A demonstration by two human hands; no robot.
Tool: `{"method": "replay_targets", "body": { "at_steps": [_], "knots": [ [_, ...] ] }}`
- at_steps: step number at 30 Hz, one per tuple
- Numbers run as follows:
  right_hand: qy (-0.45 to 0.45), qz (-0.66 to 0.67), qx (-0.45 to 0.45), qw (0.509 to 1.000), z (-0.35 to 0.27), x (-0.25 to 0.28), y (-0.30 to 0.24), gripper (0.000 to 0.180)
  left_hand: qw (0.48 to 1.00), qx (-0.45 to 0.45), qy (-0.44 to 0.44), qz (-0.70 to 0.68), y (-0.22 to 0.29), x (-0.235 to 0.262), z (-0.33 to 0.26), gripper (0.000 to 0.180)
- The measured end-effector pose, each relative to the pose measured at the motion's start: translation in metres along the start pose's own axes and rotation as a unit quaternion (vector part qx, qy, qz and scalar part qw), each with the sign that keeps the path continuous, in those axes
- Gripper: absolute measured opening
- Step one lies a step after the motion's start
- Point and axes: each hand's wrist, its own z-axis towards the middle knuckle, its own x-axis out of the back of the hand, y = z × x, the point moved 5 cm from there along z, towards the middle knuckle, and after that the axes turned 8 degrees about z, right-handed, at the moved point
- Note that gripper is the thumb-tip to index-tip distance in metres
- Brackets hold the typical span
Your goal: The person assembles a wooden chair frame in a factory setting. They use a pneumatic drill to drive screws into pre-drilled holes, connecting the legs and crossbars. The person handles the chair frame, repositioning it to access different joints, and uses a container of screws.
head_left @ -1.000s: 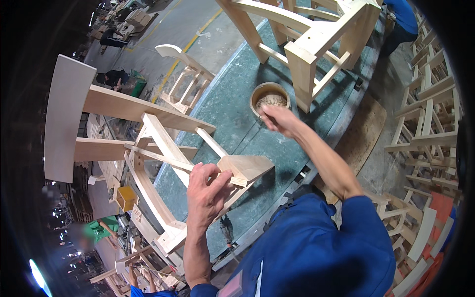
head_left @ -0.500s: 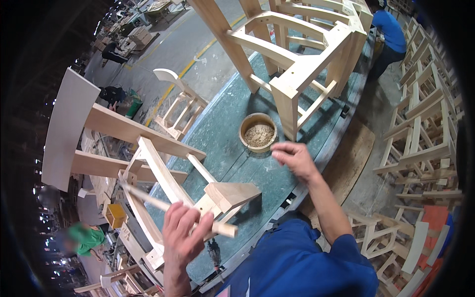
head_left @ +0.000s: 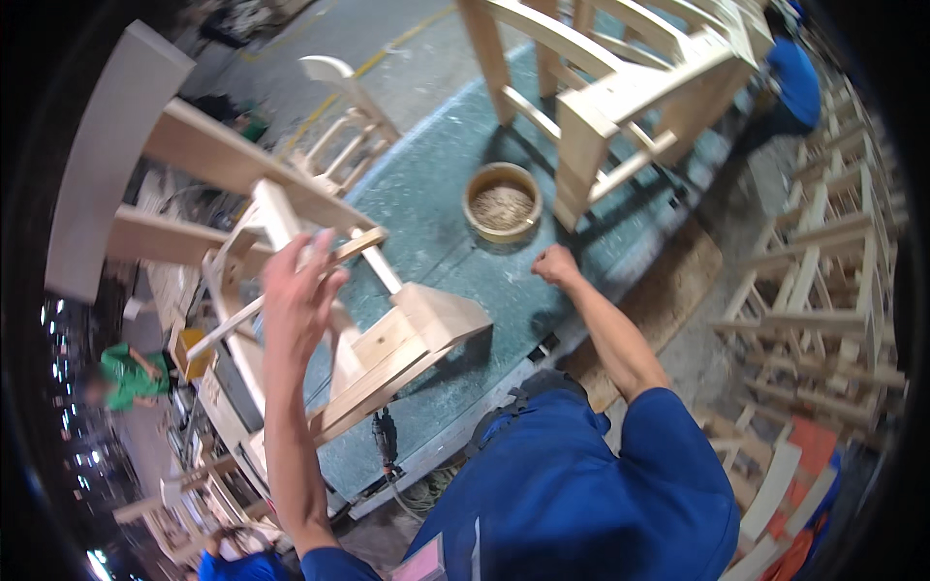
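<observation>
Grey workshop floor (head_left: 387, 39), stacked wooden chair frames (head_left: 823, 281) along the right

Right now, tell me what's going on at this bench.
A person in blue work clothes is handling an unfinished wooden chair frame lying on its side on a green-topped workbench. The left hand is raised against the frame's rails; whether it grips one is unclear. The right hand is closed in a fist just above the bench, near a round bowl of small pale pieces. Another chair frame stands beyond the bowl.
</observation>
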Motion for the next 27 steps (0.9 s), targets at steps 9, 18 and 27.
{"method": "replay_targets", "body": {
  "at_steps": [9,18,27],
  "knots": [
    [0.056,0.033,-0.369,0.927,-0.118,-0.026,0.216,0.039,0.985,0.173,-0.007,0.000,0.032,0.045,-0.132,0.043],
    [0.204,0.103,0.048,0.972,-0.045,-0.016,0.087,0.061,0.958,0.236,0.079,0.140,-0.030,0.048,-0.218,0.064],
    [-0.286,0.427,0.143,0.846,-0.096,-0.094,-0.122,0.053,0.704,0.573,0.041,-0.418,-0.123,0.049,-0.350,0.075]
  ]
}}
